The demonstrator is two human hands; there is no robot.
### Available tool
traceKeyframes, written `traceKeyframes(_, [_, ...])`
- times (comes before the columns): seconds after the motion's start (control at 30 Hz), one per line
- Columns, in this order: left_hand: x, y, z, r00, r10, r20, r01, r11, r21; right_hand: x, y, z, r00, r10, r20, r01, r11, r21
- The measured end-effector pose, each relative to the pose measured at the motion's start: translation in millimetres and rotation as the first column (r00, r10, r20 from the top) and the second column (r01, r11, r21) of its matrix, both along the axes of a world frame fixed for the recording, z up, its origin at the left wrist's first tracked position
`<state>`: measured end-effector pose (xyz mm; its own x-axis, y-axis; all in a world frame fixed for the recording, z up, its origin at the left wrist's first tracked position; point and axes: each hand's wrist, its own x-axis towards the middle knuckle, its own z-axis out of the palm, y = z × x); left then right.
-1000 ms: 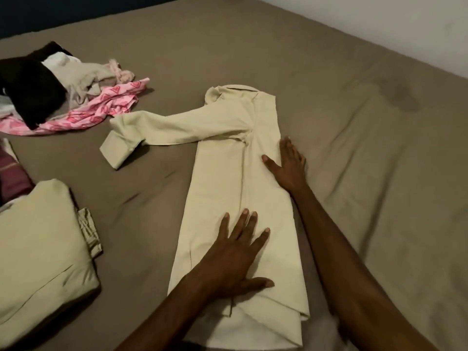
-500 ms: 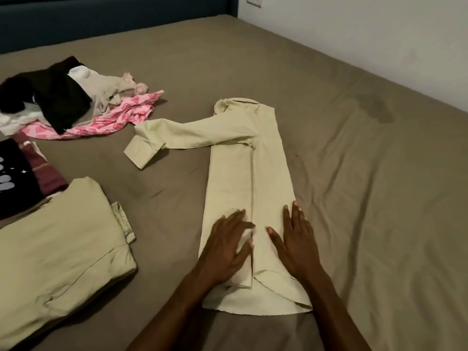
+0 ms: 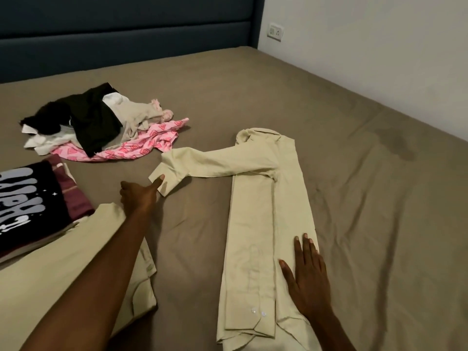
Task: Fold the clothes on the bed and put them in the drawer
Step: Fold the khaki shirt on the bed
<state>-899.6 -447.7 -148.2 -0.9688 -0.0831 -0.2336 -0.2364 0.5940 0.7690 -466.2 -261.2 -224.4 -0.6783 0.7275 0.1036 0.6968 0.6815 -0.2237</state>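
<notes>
Cream shirt (image 3: 268,224): lengthwise, collar toward headboard (image 3: 121,34); sleeve leftward. Left hand (image 3: 140,196) pinches cuff (image 3: 166,179); right hand (image 3: 307,277) flat on it. Brown bed (image 3: 367,224).

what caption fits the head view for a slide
Left hand takes the cuff of a half-folded cream shirt on the bed while the right hand presses its body flat.

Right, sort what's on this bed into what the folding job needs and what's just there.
Part of the job:
- cream shirt, half folded, right hand flat on it
- its sleeve cuff, left hand touching it
- unfolded pile
- folded stack

Just there:
- bed sheet
- headboard
- wall socket
</notes>
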Motion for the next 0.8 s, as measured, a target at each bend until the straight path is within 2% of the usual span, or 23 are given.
traceKeyframes(0.07, [-18.0,6.1,-2.5,0.999,-0.051,0.014,0.052,0.992,-0.113,-1.0,-0.4,0.2,1.0,-0.006,-0.005,0.006,1.0,-0.001])
traceKeyframes(0.13, [-30.0,10.3,-4.5,0.991,-0.136,0.006,0.135,0.98,-0.147,-0.4,-0.6,-0.3,1.0,-0.004,-0.012,0.004,1.0,0.001])
traceKeyframes(0.23, [-32.6,11.8,-4.5,0.98,-0.197,-0.026,0.196,0.98,-0.022,-0.1,-0.7,-0.1,1.0,0.001,-0.018,-0.001,1.0,0.001])
traceKeyframes(0.33, [-35.7,10.6,-12.7,0.978,-0.187,-0.094,0.197,0.975,0.105,1.2,-1.0,-1.0,1.0,0.004,-0.027,-0.004,1.0,0.006])
traceKeyframes(0.43, [-36.6,14.2,-10.6,0.985,-0.175,-0.008,0.173,0.961,0.214,0.2,-0.8,-1.9,0.999,0.003,-0.036,-0.003,1.0,0.009])
traceKeyframes(0.57, [-40.9,19.1,-11.0,0.925,-0.38,-0.006,0.38,0.925,-0.009,0.1,-0.2,-3.5,0.999,0.009,-0.046,-0.009,1.0,0.001])
traceKeyframes(0.67, [-40.3,15.4,-12.6,0.915,-0.401,-0.04,0.4,0.916,-0.019,-0.6,0.1,-4.1,0.998,0.011,-0.055,-0.011,1.0,0.0])
traceKeyframes(0.73, [-29.8,18.1,-9.4,0.905,-0.416,-0.093,0.425,0.897,0.123,-0.6,1.8,-4.6,0.998,0.012,-0.062,-0.011,1.0,0.007])
traceKeyframes(0.8, [-14.4,21.7,0.6,0.925,-0.359,-0.125,0.378,0.842,0.385,-0.6,0.8,-5.9,0.998,0.01,-0.065,-0.009,1.0,0.015])
